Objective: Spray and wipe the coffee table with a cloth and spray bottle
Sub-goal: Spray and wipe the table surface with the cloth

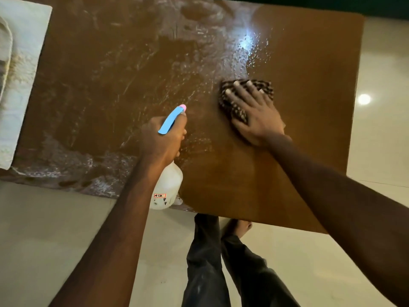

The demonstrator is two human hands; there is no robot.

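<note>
The brown coffee table (298, 63) fills the upper view; its left and middle parts are wet and streaked, its right part looks smooth. My left hand (161, 138) grips a white spray bottle (167, 187) with a blue trigger head and pink nozzle, held over the table's near edge with the nozzle pointing away from me. My right hand (254, 111) lies flat, fingers spread, pressing a dark checked cloth (234, 107) onto the tabletop at centre right. Droplets glisten just beyond the cloth.
A white textured mat or tray (24, 85) lies on the table's left end. Pale tiled floor (66, 218) surrounds the table. My legs in dark trousers (205, 262) and a bare foot stand at the near edge.
</note>
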